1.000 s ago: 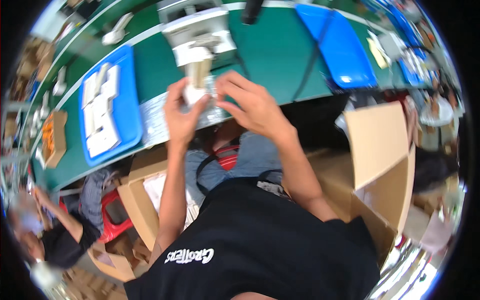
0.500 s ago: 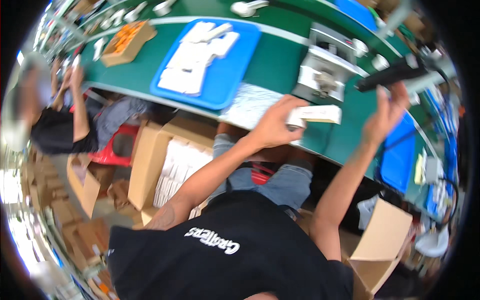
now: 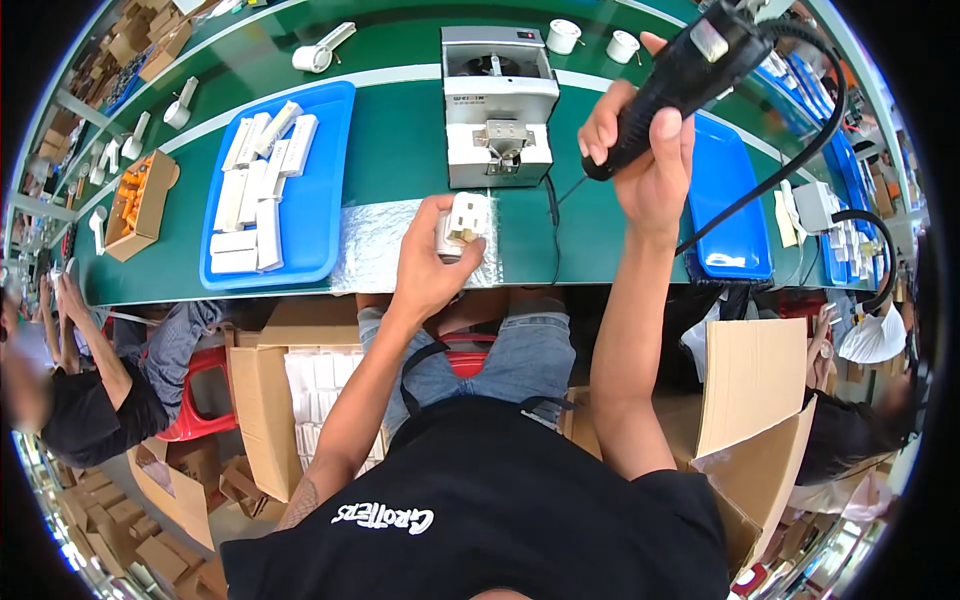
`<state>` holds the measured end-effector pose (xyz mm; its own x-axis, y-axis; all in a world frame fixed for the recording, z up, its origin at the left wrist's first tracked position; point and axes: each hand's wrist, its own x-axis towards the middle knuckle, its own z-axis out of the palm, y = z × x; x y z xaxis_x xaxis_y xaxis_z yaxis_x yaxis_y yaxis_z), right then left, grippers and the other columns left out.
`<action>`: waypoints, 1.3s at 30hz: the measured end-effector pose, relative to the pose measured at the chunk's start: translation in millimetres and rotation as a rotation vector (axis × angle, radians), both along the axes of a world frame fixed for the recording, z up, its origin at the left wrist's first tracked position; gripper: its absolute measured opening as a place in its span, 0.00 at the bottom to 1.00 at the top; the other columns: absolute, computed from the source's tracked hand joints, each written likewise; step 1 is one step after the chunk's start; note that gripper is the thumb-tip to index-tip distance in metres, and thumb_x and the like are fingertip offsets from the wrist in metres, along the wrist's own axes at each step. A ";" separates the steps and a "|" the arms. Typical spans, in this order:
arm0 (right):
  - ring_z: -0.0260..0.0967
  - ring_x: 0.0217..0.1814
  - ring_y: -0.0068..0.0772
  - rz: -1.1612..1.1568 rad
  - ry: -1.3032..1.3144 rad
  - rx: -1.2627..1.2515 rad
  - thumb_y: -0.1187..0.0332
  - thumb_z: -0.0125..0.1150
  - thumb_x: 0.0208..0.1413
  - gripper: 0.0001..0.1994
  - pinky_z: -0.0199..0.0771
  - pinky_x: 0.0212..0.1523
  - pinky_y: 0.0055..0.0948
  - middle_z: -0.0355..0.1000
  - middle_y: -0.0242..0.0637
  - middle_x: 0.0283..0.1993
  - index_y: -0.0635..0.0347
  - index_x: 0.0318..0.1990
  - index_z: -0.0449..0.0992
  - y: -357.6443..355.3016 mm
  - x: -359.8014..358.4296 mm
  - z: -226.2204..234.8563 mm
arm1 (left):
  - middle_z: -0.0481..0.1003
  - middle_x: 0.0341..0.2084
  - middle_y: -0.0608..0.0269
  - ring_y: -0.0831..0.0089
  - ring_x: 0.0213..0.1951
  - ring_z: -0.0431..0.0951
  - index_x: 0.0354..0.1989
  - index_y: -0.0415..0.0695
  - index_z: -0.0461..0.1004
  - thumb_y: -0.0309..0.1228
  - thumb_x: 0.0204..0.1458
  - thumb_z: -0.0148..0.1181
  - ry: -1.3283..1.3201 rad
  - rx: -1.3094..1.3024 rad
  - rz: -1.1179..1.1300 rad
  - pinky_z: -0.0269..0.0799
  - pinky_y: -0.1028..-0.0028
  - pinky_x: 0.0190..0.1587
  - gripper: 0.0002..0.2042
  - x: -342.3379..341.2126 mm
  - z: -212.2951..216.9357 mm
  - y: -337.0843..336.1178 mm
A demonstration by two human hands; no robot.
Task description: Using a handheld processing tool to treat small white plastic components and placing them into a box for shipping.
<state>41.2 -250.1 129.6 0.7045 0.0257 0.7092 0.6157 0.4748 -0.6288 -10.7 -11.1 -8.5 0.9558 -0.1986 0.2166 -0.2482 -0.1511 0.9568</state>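
Observation:
My left hand (image 3: 428,262) grips a white plastic socket-like block (image 3: 467,217) near the table's front edge, with its slotted face up. Below that hand lies a sheet of clear bubble wrap (image 3: 375,240). My right hand (image 3: 645,150) is wrapped around a black electric screwdriver (image 3: 678,78), raised over the table to the right of the block. The tool's thin bit points down and left, apart from the block. Behind the block stands a grey screw feeder (image 3: 500,105) with a metal bracket at its front.
At left, a blue tray (image 3: 338,130) carries several white bars. A cardboard box of orange parts (image 3: 147,225) sits beyond it. An empty blue tray (image 3: 735,200) lies at right, behind the screwdriver's black cable (image 3: 790,165). Open cartons (image 3: 262,415) flank my legs; a person (image 3: 95,385) works at far left.
My view has turned right and levelled. The white block is now tipped up, its slotted face showing. The screwdriver has swung from nearly level to bit-down, closer to the block.

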 end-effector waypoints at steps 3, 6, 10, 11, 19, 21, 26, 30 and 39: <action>0.65 0.24 0.29 -0.139 -0.059 -0.098 0.53 0.47 0.79 0.29 0.66 0.28 0.30 0.68 0.41 0.29 0.63 0.76 0.57 6.5 8.3 13.0 | 0.75 0.51 0.52 0.60 0.52 0.78 0.58 0.39 0.71 0.25 0.49 0.72 -0.036 0.077 -0.043 0.74 0.67 0.56 0.26 -2.9 9.1 7.3; 0.68 0.21 0.22 -0.239 -0.058 0.123 0.59 0.61 0.75 0.24 0.68 0.23 0.21 0.72 0.33 0.28 0.65 0.67 0.66 46.7 14.9 40.4 | 0.75 0.53 0.52 0.57 0.54 0.79 0.60 0.39 0.72 0.26 0.48 0.74 -0.080 0.129 -0.074 0.74 0.66 0.59 0.29 -2.5 13.7 14.0; 0.66 0.20 0.22 -0.341 -0.115 0.037 0.55 0.56 0.77 0.24 0.67 0.20 0.21 0.71 0.34 0.26 0.64 0.68 0.65 62.9 41.4 44.2 | 0.76 0.56 0.52 0.54 0.57 0.79 0.63 0.41 0.73 0.27 0.48 0.78 -0.147 0.215 -0.174 0.74 0.64 0.62 0.31 4.5 24.0 23.4; 0.66 0.20 0.21 -0.380 -0.197 -0.017 0.57 0.57 0.77 0.19 0.66 0.20 0.21 0.71 0.34 0.26 0.63 0.62 0.67 63.2 49.0 39.3 | 0.76 0.57 0.51 0.53 0.58 0.79 0.64 0.41 0.73 0.27 0.48 0.79 -0.149 0.235 -0.184 0.73 0.63 0.63 0.32 4.5 24.4 25.1; 0.64 0.19 0.19 -0.354 -0.068 -0.049 0.59 0.57 0.77 0.15 0.64 0.20 0.20 0.71 0.32 0.25 0.62 0.56 0.69 72.7 44.0 38.1 | 0.77 0.59 0.50 0.53 0.60 0.78 0.65 0.41 0.73 0.24 0.48 0.78 -0.239 0.163 0.005 0.72 0.62 0.65 0.33 8.4 14.4 23.3; 0.65 0.19 0.19 -0.356 -0.063 -0.069 0.59 0.57 0.77 0.15 0.64 0.20 0.20 0.71 0.32 0.25 0.62 0.57 0.69 69.3 39.3 39.0 | 0.76 0.58 0.53 0.57 0.60 0.78 0.66 0.40 0.73 0.24 0.49 0.77 -0.195 0.142 0.015 0.72 0.64 0.65 0.33 7.9 10.3 24.2; 0.67 0.21 0.30 -0.229 -0.109 -0.017 0.50 0.48 0.78 0.21 0.69 0.24 0.33 0.70 0.44 0.27 0.65 0.51 0.67 56.3 15.9 25.4 | 0.77 0.58 0.50 0.54 0.59 0.79 0.66 0.40 0.73 0.25 0.47 0.79 -0.139 0.117 0.048 0.73 0.63 0.64 0.34 8.8 4.2 26.4; 0.69 0.19 0.31 -0.170 -0.194 -0.008 0.47 0.49 0.78 0.24 0.72 0.22 0.33 0.70 0.44 0.26 0.64 0.43 0.64 75.0 -0.3 25.2 | 0.77 0.59 0.51 0.55 0.59 0.80 0.65 0.39 0.74 0.25 0.46 0.80 -0.143 0.136 0.045 0.74 0.64 0.63 0.35 10.6 6.2 24.6; 0.66 0.19 0.25 -0.172 -0.102 0.044 0.57 0.53 0.78 0.16 0.69 0.20 0.24 0.71 0.41 0.26 0.62 0.54 0.65 103.3 1.4 19.8 | 0.76 0.57 0.57 0.66 0.57 0.79 0.67 0.39 0.73 0.23 0.48 0.79 -0.167 0.126 0.045 0.73 0.68 0.63 0.35 9.4 2.5 25.4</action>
